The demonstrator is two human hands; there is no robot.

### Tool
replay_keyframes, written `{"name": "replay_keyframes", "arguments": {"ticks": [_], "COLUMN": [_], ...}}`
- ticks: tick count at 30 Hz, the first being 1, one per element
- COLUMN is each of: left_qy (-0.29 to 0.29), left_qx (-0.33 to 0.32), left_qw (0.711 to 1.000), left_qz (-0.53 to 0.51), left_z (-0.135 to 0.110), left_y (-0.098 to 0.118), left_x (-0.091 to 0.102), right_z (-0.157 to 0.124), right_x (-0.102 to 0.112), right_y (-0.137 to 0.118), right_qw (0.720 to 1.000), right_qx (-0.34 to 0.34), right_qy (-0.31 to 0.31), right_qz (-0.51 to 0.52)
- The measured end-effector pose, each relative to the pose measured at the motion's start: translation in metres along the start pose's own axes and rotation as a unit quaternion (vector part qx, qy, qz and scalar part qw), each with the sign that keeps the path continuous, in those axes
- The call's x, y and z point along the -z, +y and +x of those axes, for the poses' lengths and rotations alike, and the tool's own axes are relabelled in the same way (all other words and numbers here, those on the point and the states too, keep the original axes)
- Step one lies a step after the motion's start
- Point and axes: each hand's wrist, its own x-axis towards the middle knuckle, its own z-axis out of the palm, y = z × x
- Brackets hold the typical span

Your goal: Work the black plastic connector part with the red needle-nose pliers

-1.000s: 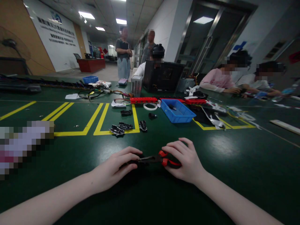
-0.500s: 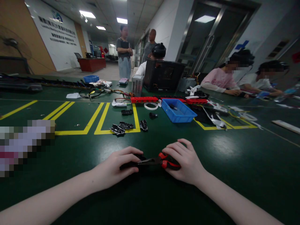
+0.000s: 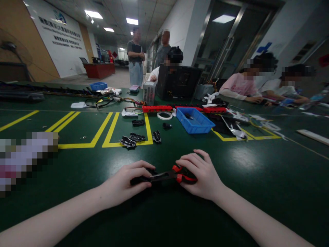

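Note:
Red-handled long-nose pliers [image 3: 164,176] lie level just above the green table, their jaws pointing left. My right hand [image 3: 202,175] is closed round the red and black handles, which are spread apart. My left hand [image 3: 130,183] is closed on a small black part [image 3: 140,179], mostly hidden by the fingers. The tips of the pliers reach this part between thumb and fingers; whether they bite on it I cannot tell. Ahead of my hands lie several black plastic pieces [image 3: 137,137] with silvery edges, and a short black cylinder [image 3: 167,126].
A blue bin [image 3: 195,120] with a dark item inside stands beyond my right hand. Behind it are red power strips [image 3: 157,109], a white ring [image 3: 165,116], a power supply [image 3: 149,92] and a black computer case [image 3: 177,82]. Other people sit and stand across the table.
The pliers' jaws tilt slightly more upward to the right, and my right hand has risen a little. The view has shifted slightly. Both grips stay the same.

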Motion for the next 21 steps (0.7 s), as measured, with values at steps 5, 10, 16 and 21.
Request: {"name": "replay_keyframes", "arguments": {"ticks": [5,10,16,21], "left_qy": [-0.008,-0.014,-0.016,-0.013], "left_qx": [0.005,0.006,0.014,0.011], "left_qw": [0.999,0.998,0.996,0.995], "left_qz": [0.040,0.064,0.086,0.098], "left_z": [0.0008,0.0023,0.0021,0.0016], "left_y": [-0.0031,-0.0057,-0.0046,-0.0058], "left_x": [-0.0017,-0.0040,-0.0021,-0.0018], "right_z": [0.0016,0.0018,0.0000,-0.0019], "right_x": [0.0007,-0.0002,-0.0026,-0.0034], "right_y": [0.0028,0.0051,0.0070,0.0085], "right_qw": [0.999,0.999,1.000,0.999], "right_qx": [-0.030,-0.037,0.000,0.019], "right_qy": [0.005,-0.019,-0.010,0.010], "right_qz": [0.011,0.022,0.024,0.032]}}
